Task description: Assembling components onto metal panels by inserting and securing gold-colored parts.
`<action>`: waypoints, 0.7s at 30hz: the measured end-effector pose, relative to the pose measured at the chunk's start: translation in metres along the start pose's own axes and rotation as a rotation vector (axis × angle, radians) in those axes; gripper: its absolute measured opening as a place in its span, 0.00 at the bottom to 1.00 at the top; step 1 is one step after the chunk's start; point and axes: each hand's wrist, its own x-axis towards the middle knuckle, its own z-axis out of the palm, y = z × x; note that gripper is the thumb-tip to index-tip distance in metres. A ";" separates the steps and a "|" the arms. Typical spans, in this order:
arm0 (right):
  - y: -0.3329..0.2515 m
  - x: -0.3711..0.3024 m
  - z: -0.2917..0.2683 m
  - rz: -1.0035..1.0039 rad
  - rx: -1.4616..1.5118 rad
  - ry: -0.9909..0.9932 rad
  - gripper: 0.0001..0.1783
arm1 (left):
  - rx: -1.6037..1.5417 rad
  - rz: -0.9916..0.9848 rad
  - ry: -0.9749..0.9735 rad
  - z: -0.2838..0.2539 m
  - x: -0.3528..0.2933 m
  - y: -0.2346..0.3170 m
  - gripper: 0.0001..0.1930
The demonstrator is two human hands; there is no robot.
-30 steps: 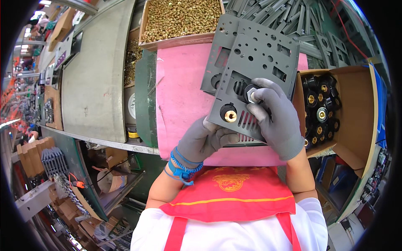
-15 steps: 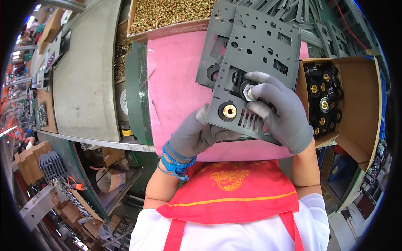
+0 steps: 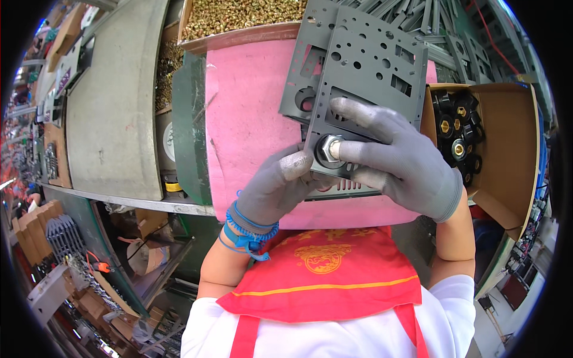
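A grey perforated sheet-metal panel (image 3: 373, 62) lies tilted in front of me, overlapping a second grey panel (image 3: 306, 45). My left hand (image 3: 276, 186), in a grey glove, is closed on the near left corner of the upper panel, thumb on top and fingers beneath. A silver hex nut (image 3: 326, 147) with a black ring around it sits over the round fitting near that corner. My gloved right hand (image 3: 412, 161) has its index fingertip against the nut, and its thumb is close by. Its other fingers stretch over the panel, hiding part of the slots.
Pink matting (image 3: 250, 119) covers the bench. A tray of small brass parts (image 3: 245, 18) stands at the far side. On the right, an open cardboard box (image 3: 507, 137) holds several black round parts with brass centres (image 3: 458, 149). Grey metal strips (image 3: 412, 15) are piled far right.
My right hand has brought the nut left and nearer, from above the panel onto the brass fitting, now covered. My left thumb has come onto the panel's corner.
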 end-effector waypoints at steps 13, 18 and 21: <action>0.004 0.002 -0.002 -0.197 -0.255 -0.020 0.15 | -0.031 0.070 -0.043 0.008 -0.002 -0.002 0.28; 0.000 0.001 -0.008 -0.089 -0.141 -0.059 0.16 | -0.041 0.072 -0.052 0.017 -0.002 0.000 0.27; -0.004 0.009 -0.013 -0.108 -0.022 0.001 0.16 | -0.009 0.065 -0.050 0.009 -0.006 0.003 0.26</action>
